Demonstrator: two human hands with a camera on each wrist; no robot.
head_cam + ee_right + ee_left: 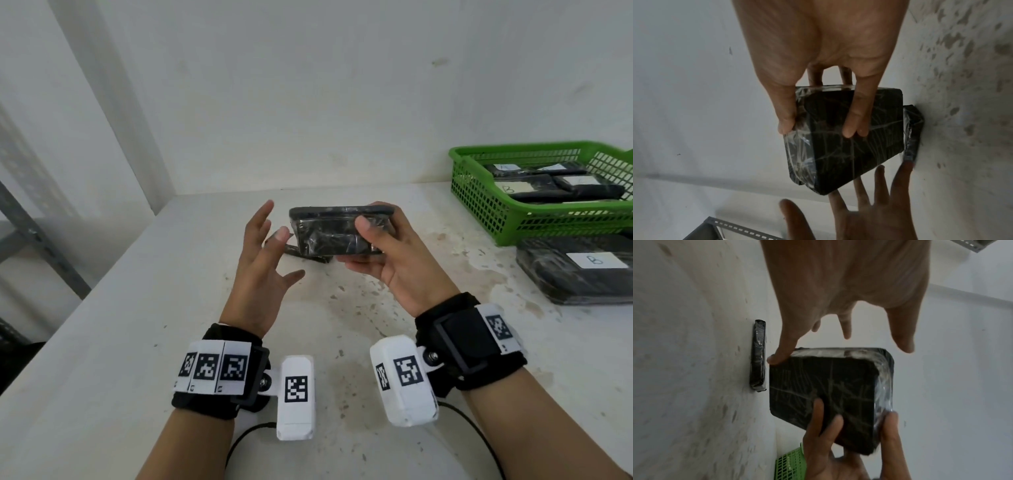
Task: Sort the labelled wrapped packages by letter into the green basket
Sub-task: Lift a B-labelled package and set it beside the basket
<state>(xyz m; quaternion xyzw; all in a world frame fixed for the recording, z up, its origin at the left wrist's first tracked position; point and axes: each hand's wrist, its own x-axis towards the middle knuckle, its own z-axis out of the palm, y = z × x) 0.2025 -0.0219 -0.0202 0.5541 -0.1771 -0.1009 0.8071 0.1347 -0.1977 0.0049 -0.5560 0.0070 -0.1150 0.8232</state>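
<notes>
The package (337, 230), black and wrapped in clear film, is held up above the table (137, 308) by the right hand (387, 253), thumb on one face, fingers on the other. The left hand (263, 260) is spread wide, one fingertip touching the package's corner. A second package (758, 356) is lying just behind. The green basket (486, 202), already loaded with packages, is seen far right.

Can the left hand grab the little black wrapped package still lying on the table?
Probably yes. The left hand is open and holds nothing, and the small black wrapped package lies on the white table just past its fingertips. The bigger black package is held up by the right hand.
</notes>
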